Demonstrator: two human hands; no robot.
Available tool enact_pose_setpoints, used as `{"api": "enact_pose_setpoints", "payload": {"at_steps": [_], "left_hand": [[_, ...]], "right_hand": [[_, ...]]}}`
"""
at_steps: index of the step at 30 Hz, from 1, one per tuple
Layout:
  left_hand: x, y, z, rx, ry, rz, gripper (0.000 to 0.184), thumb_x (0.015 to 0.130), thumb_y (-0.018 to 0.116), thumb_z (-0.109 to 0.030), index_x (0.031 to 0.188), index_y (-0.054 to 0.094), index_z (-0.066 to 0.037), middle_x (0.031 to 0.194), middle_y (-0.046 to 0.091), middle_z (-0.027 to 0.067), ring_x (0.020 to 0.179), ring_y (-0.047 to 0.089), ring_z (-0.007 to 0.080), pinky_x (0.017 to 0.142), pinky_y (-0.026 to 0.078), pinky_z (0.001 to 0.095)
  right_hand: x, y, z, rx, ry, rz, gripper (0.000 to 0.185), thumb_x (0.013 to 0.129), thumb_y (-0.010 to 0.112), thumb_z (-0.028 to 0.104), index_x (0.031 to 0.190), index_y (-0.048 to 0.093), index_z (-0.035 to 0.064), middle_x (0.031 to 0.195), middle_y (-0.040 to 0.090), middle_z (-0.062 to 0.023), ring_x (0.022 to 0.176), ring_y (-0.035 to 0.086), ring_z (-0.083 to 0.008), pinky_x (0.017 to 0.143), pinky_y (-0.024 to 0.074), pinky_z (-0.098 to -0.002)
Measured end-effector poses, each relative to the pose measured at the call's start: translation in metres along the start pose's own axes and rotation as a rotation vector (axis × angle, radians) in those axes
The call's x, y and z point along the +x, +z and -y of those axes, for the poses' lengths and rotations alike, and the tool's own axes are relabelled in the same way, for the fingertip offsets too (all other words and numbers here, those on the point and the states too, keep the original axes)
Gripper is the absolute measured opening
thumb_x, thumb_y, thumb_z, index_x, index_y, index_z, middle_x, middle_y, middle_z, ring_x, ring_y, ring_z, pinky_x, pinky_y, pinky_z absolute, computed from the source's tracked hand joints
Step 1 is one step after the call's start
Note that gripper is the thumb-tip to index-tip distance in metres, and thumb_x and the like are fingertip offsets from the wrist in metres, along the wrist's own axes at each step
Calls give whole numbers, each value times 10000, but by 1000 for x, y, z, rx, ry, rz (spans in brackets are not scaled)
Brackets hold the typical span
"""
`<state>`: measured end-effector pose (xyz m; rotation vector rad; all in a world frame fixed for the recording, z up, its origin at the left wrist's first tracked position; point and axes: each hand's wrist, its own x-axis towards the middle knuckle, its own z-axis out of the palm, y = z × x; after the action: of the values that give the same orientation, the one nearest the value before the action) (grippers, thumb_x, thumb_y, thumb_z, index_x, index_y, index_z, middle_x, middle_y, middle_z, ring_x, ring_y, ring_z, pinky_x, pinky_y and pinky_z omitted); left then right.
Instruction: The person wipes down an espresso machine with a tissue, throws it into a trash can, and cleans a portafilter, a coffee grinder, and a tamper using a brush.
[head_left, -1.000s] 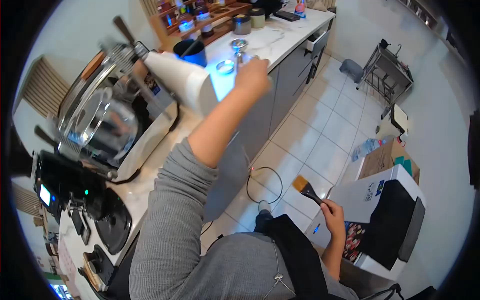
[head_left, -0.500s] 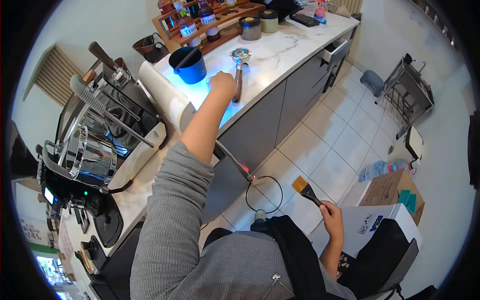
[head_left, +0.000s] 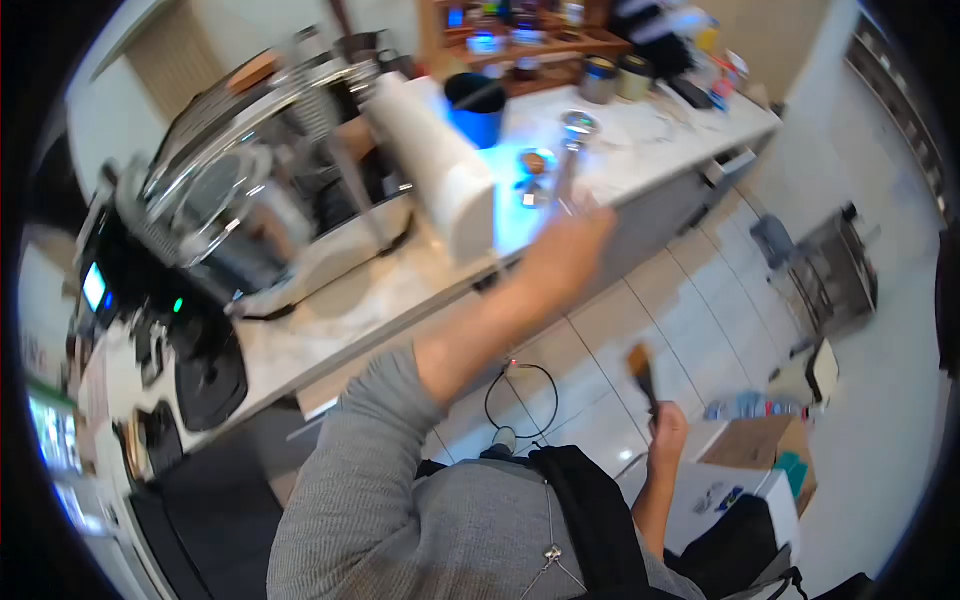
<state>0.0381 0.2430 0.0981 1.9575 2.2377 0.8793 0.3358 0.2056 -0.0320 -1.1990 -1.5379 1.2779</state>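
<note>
My left hand (head_left: 578, 240) is smeared by motion at the counter edge, at the handle end of a portafilter (head_left: 568, 165). I cannot tell whether its fingers are closed around the handle. The portafilter's metal head points away, towards the back of the counter. Beside it, on the left, stands a small object with a round brown top (head_left: 536, 162), lit blue. My right hand (head_left: 670, 430) is closed around the black handle of a flat brush (head_left: 643, 375) with amber bristles, held upright over the floor at my right side.
A blue bucket-like container (head_left: 474, 118) stands behind the small object. The white side of a machine (head_left: 450, 170) and a chrome espresso machine (head_left: 230, 220) fill the left. Lidded jars (head_left: 600, 80) sit at the back. A cable (head_left: 553, 400) loops on the tiled floor; boxes (head_left: 750, 450) are on the right.
My left hand has moved right and nearer, from left of the portafilter to its handle end. The small brown-topped object now shows on the counter. The view has turned left.
</note>
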Motion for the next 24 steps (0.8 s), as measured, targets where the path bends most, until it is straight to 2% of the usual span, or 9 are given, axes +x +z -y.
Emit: {"api": "enact_pose_setpoints", "payload": {"at_steps": [1, 2, 3, 4, 7, 11, 14, 17, 24], "left_hand": [[-41, 1, -8, 17, 120, -189, 40, 728, 497, -78, 759, 503, -55, 657, 515, 140, 622, 539, 335, 572, 439, 435], [-82, 9, 10, -162, 559, -179, 68, 717, 526, -115, 675, 505, -65, 671, 513, 139, 581, 517, 309, 510, 403, 431], [-128, -9, 11, -271, 698, -92, 119, 699, 557, -159, 640, 501, -73, 638, 500, 118, 569, 506, 288, 507, 392, 410], [-172, -3, 21, -344, 685, 16, 171, 741, 568, -203, 642, 502, -80, 589, 480, 110, 567, 504, 281, 518, 387, 408], [-297, -4, 65, -515, 114, 171, 300, 852, 517, -278, 666, 494, -43, 647, 505, 132, 598, 505, 319, 575, 401, 415], [-440, -31, 94, -348, -563, -98, 247, 840, 537, -205, 689, 481, -17, 645, 491, 141, 618, 491, 310, 566, 387, 370], [-519, -60, 88, -374, -915, -298, 192, 829, 549, -155, 718, 493, -9, 643, 488, 130, 596, 477, 268, 561, 383, 344], [-596, -76, 84, -312, -1013, -588, 176, 818, 559, -128, 713, 492, -4, 655, 489, 122, 595, 461, 235, 561, 381, 323], [-753, -120, 113, -175, -1196, -576, 122, 783, 589, -130, 797, 531, -24, 765, 520, 131, 754, 515, 278, 663, 416, 362]], "right_hand": [[6, 13, 0, 0, -15, 62, 284, 899, 460, 241, 748, 526, 10, 589, 374, 39, 519, 317, -40, 461, 238, -195], [11, 29, 0, 133, -115, -121, 302, 913, 421, 267, 803, 527, 6, 607, 400, 33, 524, 332, -41, 457, 243, -193], [16, 45, 2, 272, -204, -302, 332, 926, 382, 292, 858, 529, 2, 624, 426, 28, 528, 346, -43, 453, 247, -191], [19, 57, 11, 254, -216, -181, 358, 931, 358, 341, 886, 495, 14, 643, 435, 9, 518, 338, -49, 436, 229, -192], [22, 121, 26, 174, -489, 265, 381, 934, 330, 360, 856, 486, 21, 627, 415, 4, 516, 348, -61, 437, 235, -197], [-21, 249, 93, -275, -922, 785, 350, 877, 465, 257, 642, 476, -2, 539, 402, -104, 483, 372, -198, 479, 301, -320], [-54, 324, 88, -310, -1012, 899, 283, 825, 521, 194, 631, 459, -3, 553, 393, -159, 482, 377, -253, 506, 316, -357], [-65, 358, 69, -483, -877, 872, 296, 828, 524, 216, 640, 499, -12, 557, 447, -166, 517, 424, -286, 533, 340, -375], [-49, 394, 36, -775, -744, 811, 440, 839, 532, 335, 639, 511, -56, 510, 411, -207, 464, 407, -238, 510, 356, -381]]}}
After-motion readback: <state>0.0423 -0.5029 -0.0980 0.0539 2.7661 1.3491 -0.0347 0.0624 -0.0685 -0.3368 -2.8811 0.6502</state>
